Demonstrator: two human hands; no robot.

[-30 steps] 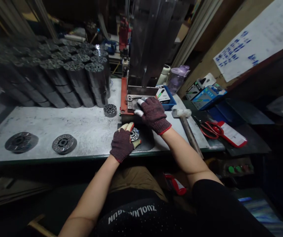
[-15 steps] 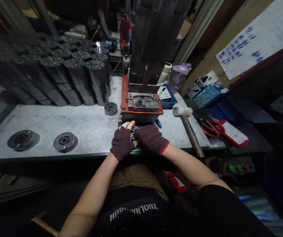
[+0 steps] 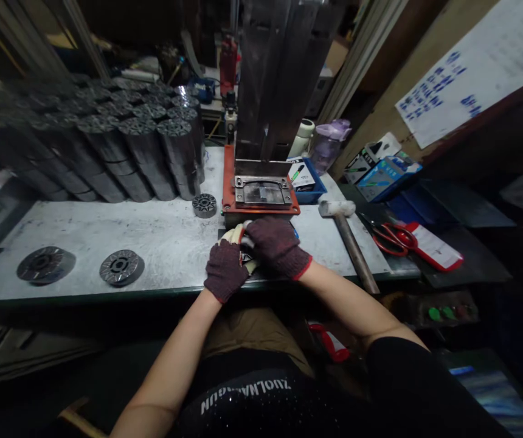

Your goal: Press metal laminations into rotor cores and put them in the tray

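Observation:
Both hands wear dark maroon knit gloves and meet at the bench edge, in front of an orange-framed metal fixture. My left hand is closed round the side of a slotted metal core, of which only a small part shows between the gloves. Over its right side my right hand is curled, with the fingertips hidden, so what they pinch cannot be made out. Similar slotted cores lie flat to the left: one beside the fixture, one nearer the front edge and one at far left.
Tall stacks of metal cores stand at the back left. Right of the fixture are a blue tray, a purple bottle and a mallet. Red-handled scissors and a red clipboard lie farther right.
My right hand has shifted slightly up and left over the core, covering more of it and most of the blue marker cap. My left hand stays about where it was.

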